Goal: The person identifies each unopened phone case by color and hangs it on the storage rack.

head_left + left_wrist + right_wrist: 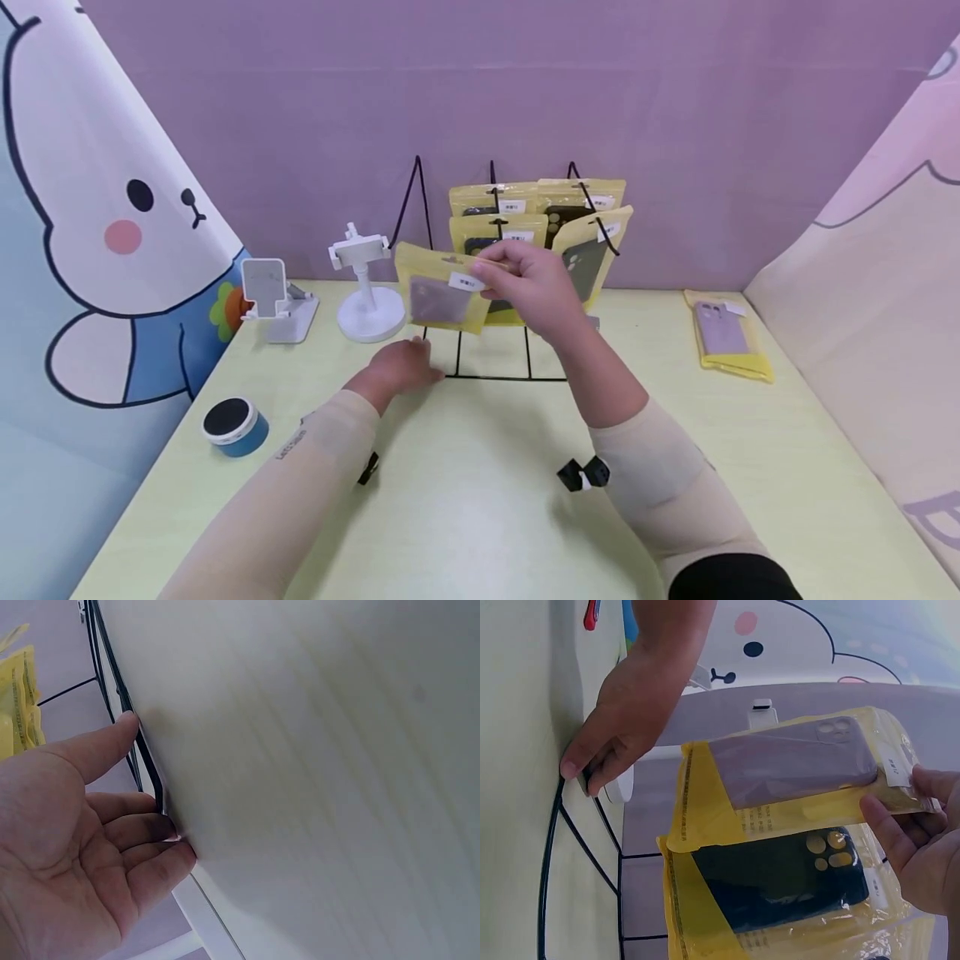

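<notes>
Right hand (pixel 528 283): pinches yellow phone-case packet (pixel 438 296) by its top.
Left hand (pixel 397 367): fingers nearly straight, pressing wire rack base (pixel 495 377) onto table (pixel 480 500).

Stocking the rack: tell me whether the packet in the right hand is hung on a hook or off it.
Off: the right hand pinches the yellow plastic phone-case packet top, in front of the black wire rack.

Package labels (pixel 467 282) — print too small.

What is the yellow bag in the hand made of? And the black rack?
The bag the right hand pinches looks like glossy plastic film: it crinkles, and a clear window shows the phone case inside. The rack looks like thin black-coated metal wire, probably steel.
</notes>
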Tool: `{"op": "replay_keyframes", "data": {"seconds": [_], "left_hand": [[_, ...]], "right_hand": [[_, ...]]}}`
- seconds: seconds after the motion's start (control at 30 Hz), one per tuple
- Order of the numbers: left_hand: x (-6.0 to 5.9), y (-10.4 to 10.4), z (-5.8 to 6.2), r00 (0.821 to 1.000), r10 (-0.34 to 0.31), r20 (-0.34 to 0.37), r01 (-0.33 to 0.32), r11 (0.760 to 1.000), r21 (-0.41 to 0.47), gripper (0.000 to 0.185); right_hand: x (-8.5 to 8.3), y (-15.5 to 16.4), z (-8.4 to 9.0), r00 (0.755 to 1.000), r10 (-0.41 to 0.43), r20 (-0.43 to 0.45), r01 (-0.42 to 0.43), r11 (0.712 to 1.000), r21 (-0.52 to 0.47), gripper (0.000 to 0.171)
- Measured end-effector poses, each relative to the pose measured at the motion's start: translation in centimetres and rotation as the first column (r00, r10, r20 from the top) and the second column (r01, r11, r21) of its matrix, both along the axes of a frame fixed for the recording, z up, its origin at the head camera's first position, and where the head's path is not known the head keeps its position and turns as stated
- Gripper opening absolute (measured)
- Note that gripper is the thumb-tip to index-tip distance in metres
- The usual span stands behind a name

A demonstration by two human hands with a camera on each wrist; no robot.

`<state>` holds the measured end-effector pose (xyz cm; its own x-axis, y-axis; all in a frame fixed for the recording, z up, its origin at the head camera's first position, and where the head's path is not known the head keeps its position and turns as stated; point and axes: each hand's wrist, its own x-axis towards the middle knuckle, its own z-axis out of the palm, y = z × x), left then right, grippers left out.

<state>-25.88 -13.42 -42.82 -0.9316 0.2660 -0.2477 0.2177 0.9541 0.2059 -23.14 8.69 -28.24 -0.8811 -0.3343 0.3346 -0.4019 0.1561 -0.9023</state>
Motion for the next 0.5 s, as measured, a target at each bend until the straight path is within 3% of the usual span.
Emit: {"op": "replay_keyframes", "data": {"seconds": [0.1, 0.3, 0.5], "left_hand": [[-0.2, 0.1, -0.2, 1.000, -0.001, -0.004, 0.001, 1.000, -0.005, 0.072], [-0.4, -0.2, -0.5, 0.998, 0.043, -0.037, -0.039, 0.993, 0.108, 0.077], [-0.4, -0.2, -0.6, 0.998, 0.035, -0.051, -0.029, 0.994, 0.109, 0.078]], "right_hand": [[-0.2, -0.7, 0.0, 1.000, 0.017, -0.012, -0.017, 1.000, 0.014, 0.021], [-0.3, -2.1, 0.0, 0.998, 0.031, -0.061, -0.029, 0.999, 0.032, 0.018], [-0.1, -3.6, 0.0, 0.993, -0.036, -0.110, 0.044, 0.996, 0.075, 0.017]]}}
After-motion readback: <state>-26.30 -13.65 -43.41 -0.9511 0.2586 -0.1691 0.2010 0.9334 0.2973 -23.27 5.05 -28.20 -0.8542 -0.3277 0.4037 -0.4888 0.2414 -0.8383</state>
